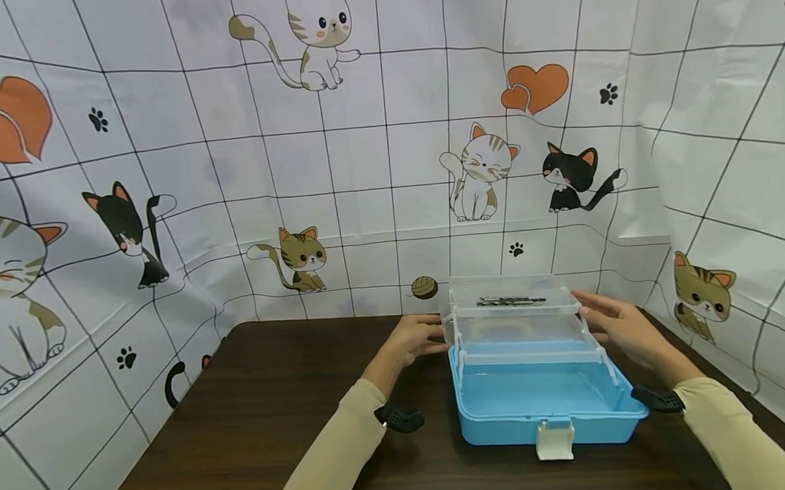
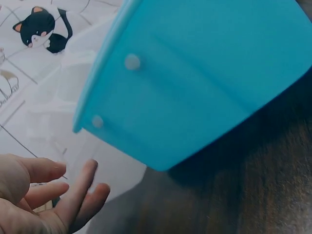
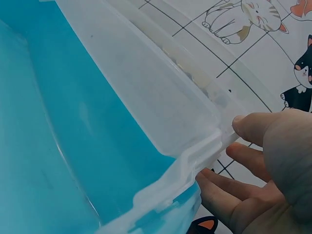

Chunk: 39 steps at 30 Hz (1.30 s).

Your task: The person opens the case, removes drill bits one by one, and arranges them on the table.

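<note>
A light blue toolbox (image 1: 537, 388) stands with its lid up on the dark table, and its lower compartment shows bare blue plastic. Above it, clear trays (image 1: 517, 331) are folded out on white hinge arms. Several thin drill bits (image 1: 510, 300) lie in the upper tray. My left hand (image 1: 413, 339) is beside the rear left end of the box, its fingers spread loosely around nothing. At the opposite end, my right hand (image 1: 623, 330) has its fingertips at the clear tray's corner (image 3: 214, 131); the thumb appears to touch the edge. Neither hand visibly grips anything.
A white latch (image 1: 555, 441) hangs down at the front of the box. The brown wooden table (image 1: 294, 403) extends to the left. A white cloth (image 1: 389, 165) printed with cats and grid lines rises behind the table and along both sides.
</note>
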Motion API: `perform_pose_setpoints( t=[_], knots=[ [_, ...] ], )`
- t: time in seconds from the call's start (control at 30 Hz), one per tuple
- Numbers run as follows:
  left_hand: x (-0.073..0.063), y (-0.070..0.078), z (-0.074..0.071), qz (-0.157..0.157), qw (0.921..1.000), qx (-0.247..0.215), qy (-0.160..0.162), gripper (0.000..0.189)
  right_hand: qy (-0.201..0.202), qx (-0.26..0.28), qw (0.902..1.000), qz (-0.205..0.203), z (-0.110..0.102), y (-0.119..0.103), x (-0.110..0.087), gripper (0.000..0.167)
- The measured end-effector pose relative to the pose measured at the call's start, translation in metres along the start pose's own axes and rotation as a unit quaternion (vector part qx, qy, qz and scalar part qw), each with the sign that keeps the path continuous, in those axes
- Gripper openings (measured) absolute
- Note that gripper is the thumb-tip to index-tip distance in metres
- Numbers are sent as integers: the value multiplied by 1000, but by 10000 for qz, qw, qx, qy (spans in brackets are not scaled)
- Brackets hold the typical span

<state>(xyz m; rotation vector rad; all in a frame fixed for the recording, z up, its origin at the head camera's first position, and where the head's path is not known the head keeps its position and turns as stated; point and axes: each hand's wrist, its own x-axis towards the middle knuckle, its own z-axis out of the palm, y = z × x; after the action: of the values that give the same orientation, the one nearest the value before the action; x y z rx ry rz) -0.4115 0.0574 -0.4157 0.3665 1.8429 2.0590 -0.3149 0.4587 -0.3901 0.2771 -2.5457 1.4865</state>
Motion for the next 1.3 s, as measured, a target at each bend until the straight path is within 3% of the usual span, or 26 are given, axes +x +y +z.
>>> perform_pose_setpoints(
  t=[0.2,0.33,0.47,0.67,0.87,1.03,1.1,1.17,1.23,1.3],
  knots=[
    [0,5,3,162,9987,485,91,46,-29,7,10000,-5,0,-1,0,63],
    [4,0,-2,72,9983,547,177,42,-81,50,10000,-17,-1,-2,-2,63],
    [4,1,-10,149,9971,537,510,38,-161,64,9998,-53,-1,-3,-2,63],
    [6,15,-10,775,9910,493,976,32,-202,-5,9998,-36,-6,-5,-1,63],
    [7,28,1,1290,9839,660,1049,30,-238,-52,9997,9,-6,0,1,63],
    [9,39,17,1641,9736,1126,1117,31,-277,4,9996,-57,-5,2,1,62],
    [11,44,25,1921,9612,1590,1179,32,-305,21,9995,-111,-6,2,0,62],
    [11,48,31,2270,9354,2388,1282,32,-363,48,9993,-124,-5,2,1,62],
    [11,52,40,2579,8918,3476,1317,34,-400,-10,9991,-146,-5,2,0,62],
    [10,57,53,2793,8372,4538,1228,36,-431,-42,9989,-166,-8,2,-2,62]
  ],
)
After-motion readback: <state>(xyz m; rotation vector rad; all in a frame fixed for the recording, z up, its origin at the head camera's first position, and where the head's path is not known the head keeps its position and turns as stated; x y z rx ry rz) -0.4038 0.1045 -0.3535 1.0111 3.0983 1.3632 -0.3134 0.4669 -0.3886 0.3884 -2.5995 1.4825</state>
